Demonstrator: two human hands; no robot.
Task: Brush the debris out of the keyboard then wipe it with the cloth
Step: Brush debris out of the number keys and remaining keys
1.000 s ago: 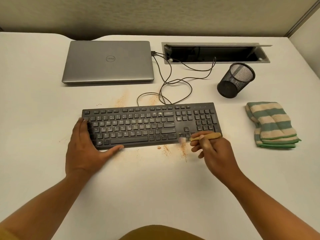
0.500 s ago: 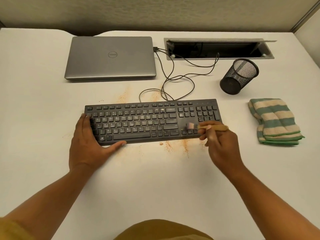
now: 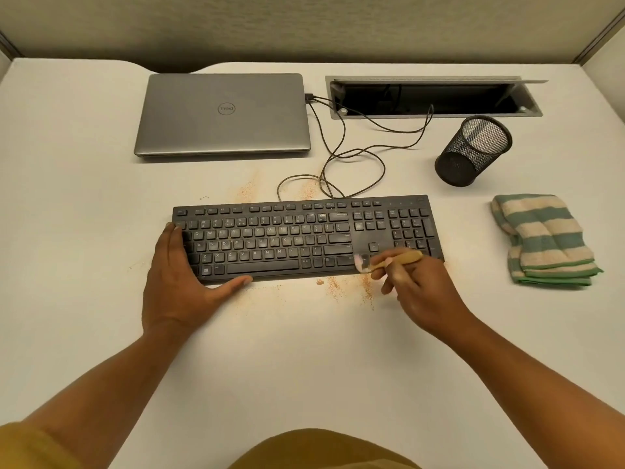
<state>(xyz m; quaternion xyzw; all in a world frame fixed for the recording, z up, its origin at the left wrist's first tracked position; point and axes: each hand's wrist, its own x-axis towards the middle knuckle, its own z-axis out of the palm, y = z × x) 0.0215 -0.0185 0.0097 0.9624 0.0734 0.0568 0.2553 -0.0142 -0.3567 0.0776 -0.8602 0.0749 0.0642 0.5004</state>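
keyboard: black full-size keyboard (image 3: 287, 238), flat on the white surface (image 3: 304, 350), mid-scene, long side running left-right; keys look dusty, pale smudge on the bare patch above the arrow keys
brush: small brush (image 3: 402, 257) with a tan wooden handle, lying nearly level; pale bristles point left and sit on the near-right keys by the arrow cluster; bristles blurred
right hand: right hand (image 3: 419, 289) pinches the brush handle between thumb and fingertips, other fingers curled loosely under; hand sits over the keyboard's near-right corner
left hand: left hand (image 3: 179, 282) spread flat, fingers straight on the keyboard's left end, thumb lying along its near edge
debris: orange-tan crumbs (image 3: 338, 286) on the surface just near of the keyboard, below the brush; fainter patch of the same beyond the far edge, left of centre; a few dark specks by the far-left corner
cloth: folded cloth (image 3: 544, 238) with green and cream stripes, right of the keyboard, apart from it, no hand on it
cable: thin dark cable (image 3: 355, 154) looping from the keyboard's far edge toward the laptop and the tray
laptop: grey laptop (image 3: 223, 113), lid closed, far left of centre
cable tray: open metal cable tray (image 3: 433, 96) sunk in the surface, far right, flap raised
pen cup: black mesh pen cup (image 3: 473, 150), between tray and cloth; contents not visible
clothing: mustard fabric at the bottom edge
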